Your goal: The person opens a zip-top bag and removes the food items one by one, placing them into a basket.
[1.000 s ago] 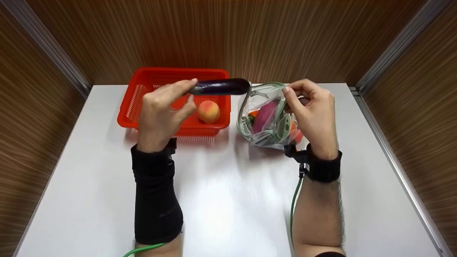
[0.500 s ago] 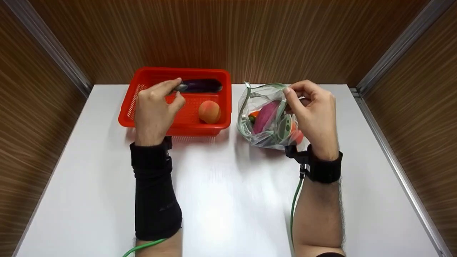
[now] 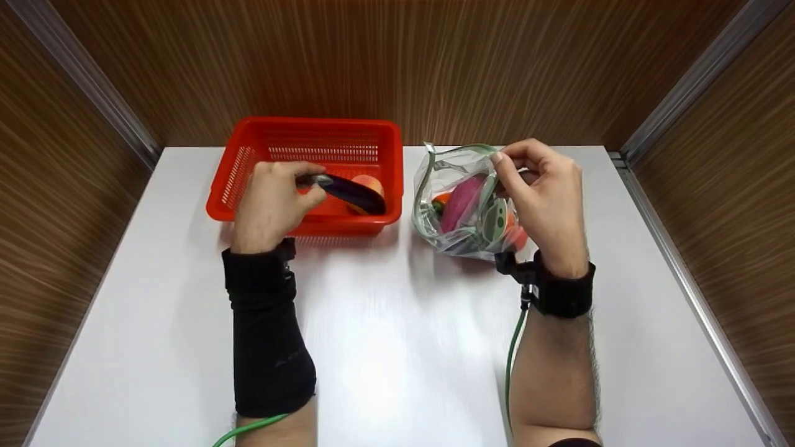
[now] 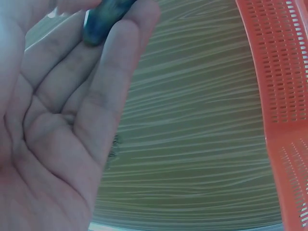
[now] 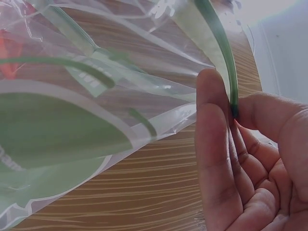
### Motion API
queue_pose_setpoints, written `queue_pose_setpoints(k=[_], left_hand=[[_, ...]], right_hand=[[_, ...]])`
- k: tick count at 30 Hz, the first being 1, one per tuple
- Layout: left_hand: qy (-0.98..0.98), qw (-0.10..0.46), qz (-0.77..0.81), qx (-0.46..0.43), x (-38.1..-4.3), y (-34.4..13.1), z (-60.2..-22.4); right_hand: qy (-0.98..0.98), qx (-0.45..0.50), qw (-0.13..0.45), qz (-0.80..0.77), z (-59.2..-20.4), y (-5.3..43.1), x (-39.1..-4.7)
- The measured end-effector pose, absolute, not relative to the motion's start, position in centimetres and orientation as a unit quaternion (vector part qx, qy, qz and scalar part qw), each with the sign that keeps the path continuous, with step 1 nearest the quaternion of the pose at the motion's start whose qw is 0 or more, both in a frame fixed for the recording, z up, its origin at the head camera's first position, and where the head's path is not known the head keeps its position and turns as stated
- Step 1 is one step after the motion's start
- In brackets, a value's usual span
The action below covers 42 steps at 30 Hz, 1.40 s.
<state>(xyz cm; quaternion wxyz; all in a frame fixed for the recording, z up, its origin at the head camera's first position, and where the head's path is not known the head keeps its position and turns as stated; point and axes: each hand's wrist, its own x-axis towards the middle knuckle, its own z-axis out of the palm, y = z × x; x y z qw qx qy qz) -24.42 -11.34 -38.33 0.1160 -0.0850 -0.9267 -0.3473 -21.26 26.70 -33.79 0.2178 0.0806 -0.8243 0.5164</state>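
My left hand (image 3: 270, 202) pinches a dark purple eggplant (image 3: 357, 195) by its stem end, between thumb and fingers. The eggplant slants down to the right over the red basket (image 3: 348, 221) and partly covers a peach (image 3: 371, 182) there. Up close in the left wrist view, only the greenish stem end (image 4: 102, 25) shows at the fingers. With thumb and fingers, my right hand (image 3: 546, 192) pinches the green-edged mouth of a clear plastic bag (image 3: 459, 244). The green edge (image 5: 226, 53) runs between those fingertips in the right wrist view.
Inside the bag lie a long magenta item (image 3: 463, 202), an orange item with a green end (image 3: 440, 202) and reddish pieces. Wood-grain panels (image 3: 397, 62) enclose the white table (image 3: 372, 360) at back and sides. Green cables (image 3: 514, 347) trail from both wrists.
My left hand has carried the eggplant leftward from near the bag's mouth back over the basket, then lower and toward the peach, its far end tilting down. The right hand and bag have stayed put.
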Motion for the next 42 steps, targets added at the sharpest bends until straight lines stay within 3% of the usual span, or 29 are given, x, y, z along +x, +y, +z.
queue_pose_setpoints(k=[22,42], left_hand=[[-0.948,-0.060,-0.313,-0.026,-26.4,-13.6,-41.5],[-0.963,-0.125,-0.236,-0.042,-27.1,-10.7,-42.4]], right_hand=[[-0.827,0.084,0.205,0.516,-33.7,26.6,-21.3],[-0.825,0.081,0.216,0.515,-33.7,26.6,-21.1]])
